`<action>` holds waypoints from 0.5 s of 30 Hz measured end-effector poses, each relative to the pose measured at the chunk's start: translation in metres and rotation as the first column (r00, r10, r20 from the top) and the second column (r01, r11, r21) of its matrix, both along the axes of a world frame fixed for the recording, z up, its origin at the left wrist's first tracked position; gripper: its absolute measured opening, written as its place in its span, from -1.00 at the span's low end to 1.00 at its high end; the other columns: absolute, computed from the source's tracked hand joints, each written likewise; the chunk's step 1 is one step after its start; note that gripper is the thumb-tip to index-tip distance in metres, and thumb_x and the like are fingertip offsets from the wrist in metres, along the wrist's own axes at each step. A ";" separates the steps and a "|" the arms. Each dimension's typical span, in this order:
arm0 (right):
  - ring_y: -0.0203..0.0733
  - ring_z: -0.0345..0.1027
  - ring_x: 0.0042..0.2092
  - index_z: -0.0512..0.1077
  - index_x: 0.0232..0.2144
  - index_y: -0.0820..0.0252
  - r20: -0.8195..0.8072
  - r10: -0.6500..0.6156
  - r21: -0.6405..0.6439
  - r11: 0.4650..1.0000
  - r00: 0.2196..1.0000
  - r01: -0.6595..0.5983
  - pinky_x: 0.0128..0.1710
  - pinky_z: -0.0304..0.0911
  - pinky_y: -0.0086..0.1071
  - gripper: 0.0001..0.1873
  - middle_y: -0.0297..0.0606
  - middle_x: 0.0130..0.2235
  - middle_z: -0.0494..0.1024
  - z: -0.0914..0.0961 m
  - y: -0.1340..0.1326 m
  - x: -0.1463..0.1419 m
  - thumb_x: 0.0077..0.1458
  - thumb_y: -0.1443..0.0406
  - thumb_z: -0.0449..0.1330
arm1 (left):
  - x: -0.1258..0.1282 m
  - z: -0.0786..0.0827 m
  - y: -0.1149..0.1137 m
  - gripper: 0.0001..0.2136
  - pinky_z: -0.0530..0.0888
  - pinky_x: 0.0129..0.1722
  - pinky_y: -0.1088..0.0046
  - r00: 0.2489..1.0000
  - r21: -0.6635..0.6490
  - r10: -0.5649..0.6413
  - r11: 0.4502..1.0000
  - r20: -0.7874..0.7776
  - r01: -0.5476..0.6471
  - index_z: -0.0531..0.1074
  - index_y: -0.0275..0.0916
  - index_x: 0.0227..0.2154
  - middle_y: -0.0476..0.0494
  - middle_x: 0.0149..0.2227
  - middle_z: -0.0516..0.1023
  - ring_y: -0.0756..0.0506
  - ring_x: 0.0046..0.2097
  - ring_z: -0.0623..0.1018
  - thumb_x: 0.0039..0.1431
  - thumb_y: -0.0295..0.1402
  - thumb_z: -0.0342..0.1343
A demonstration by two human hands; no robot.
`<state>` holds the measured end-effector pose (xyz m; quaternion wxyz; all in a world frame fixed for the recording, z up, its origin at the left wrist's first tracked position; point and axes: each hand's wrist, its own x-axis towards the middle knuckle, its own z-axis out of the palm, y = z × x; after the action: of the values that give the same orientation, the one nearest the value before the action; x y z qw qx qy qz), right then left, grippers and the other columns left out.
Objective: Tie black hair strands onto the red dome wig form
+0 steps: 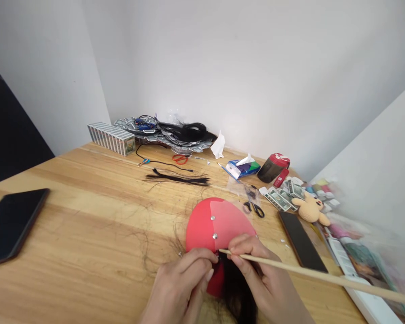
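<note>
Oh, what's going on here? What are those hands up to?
A person is working with both hands at a red dome dotted with silver studs. The right hand holds a stick, its tip close to the left hand; what the left fingers pinch is hard to see. Black hair hangs below, and another dark bundle lies beyond the dome.

The single camera sits on the person's head, above the table (87,234), facing forward and down. The left hand (185,281) and right hand (263,279) are near it, entering at the bottom edge; beyond them, the view runs across the tabletop to the pale wall (256,67).
</note>
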<state>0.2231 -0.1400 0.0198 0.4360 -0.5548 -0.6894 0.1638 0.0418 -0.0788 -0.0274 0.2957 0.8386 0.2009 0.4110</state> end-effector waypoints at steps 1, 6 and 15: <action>-0.32 0.46 -0.24 0.36 -0.29 0.05 0.005 -0.005 0.008 1.000 1.000 0.005 -0.19 0.32 -0.54 -0.81 -0.37 -0.30 0.53 0.000 0.000 0.000 0.31 0.43 0.05 | 0.000 0.000 0.000 -0.77 0.51 -0.30 0.66 1.000 0.001 0.001 1.000 -0.001 -0.001 0.36 -0.13 -0.16 -0.01 -0.19 0.60 0.02 -0.26 0.65 0.28 -0.59 -0.08; -0.33 0.46 -0.26 0.38 -0.29 0.06 0.014 -0.025 0.077 0.997 1.000 0.023 -0.19 0.34 -0.55 -0.81 -0.37 -0.30 0.54 -0.003 0.001 -0.002 0.29 0.45 0.07 | 0.000 -0.002 -0.001 -0.77 0.50 -0.25 0.65 1.000 -0.013 0.003 1.000 -0.004 -0.003 0.36 -0.13 -0.15 -0.03 -0.17 0.59 0.01 -0.24 0.64 0.29 -0.58 -0.07; -0.34 0.46 -0.30 0.42 -0.29 0.03 -0.106 -0.078 0.097 0.991 0.991 0.088 -0.25 0.36 -0.58 -0.85 -0.41 -0.36 0.52 -0.005 0.000 -0.002 0.29 0.37 0.10 | -0.002 -0.004 -0.001 -0.80 0.48 -0.17 0.65 0.996 -0.115 -0.048 0.992 0.069 0.056 0.39 -0.14 -0.17 -0.05 -0.13 0.59 0.01 -0.17 0.62 0.32 -0.56 -0.04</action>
<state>0.2207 -0.1396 0.0146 0.5049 -0.5511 -0.6498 0.1384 0.0396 -0.0803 -0.0310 0.3613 0.8108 0.1929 0.4180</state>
